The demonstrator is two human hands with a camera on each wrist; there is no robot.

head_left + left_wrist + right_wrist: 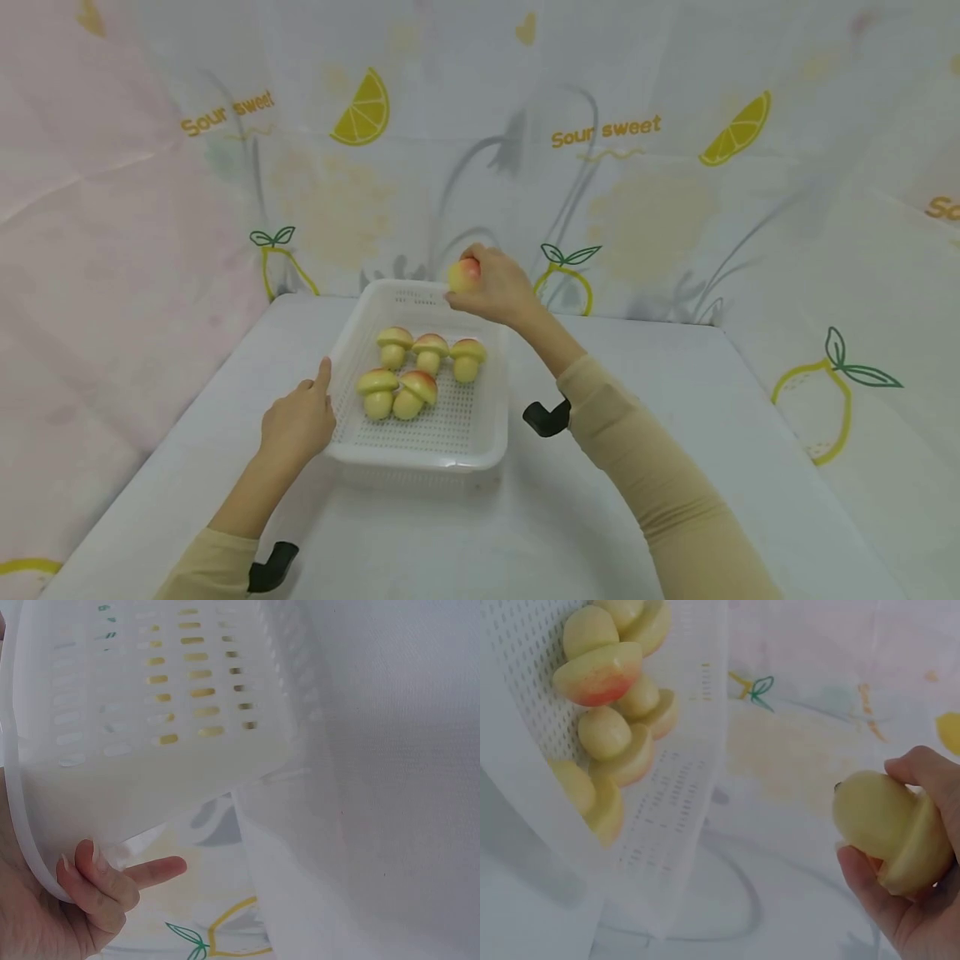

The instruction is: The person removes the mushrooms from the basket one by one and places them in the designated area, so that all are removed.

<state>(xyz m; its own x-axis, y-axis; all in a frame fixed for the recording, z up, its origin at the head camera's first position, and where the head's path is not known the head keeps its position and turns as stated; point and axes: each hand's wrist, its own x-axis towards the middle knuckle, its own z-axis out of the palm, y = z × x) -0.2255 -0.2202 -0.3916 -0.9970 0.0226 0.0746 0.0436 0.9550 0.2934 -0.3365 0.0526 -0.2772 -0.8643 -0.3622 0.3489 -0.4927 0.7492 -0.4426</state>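
A white perforated plastic basket (420,460) stands on the table, with several yellow-green toy mushrooms (394,347) lying inside, their caps tinged red. On the basket's left side, my left hand (298,421) grips the rim; in the left wrist view its fingers (109,889) curl under the basket's edge. Above the far right corner of the basket, my right hand (498,287) holds another toy mushroom (463,275) between thumb and fingers. The right wrist view shows that held mushroom (874,810) raised apart from the basket, its cap partly covered by the hand.
The basket rests on a white tabletop (600,517). A pale cloth (480,100) printed with lemons and lettering hangs behind the table and along its sides. Dark curved pieces (547,418) show at both wrists.
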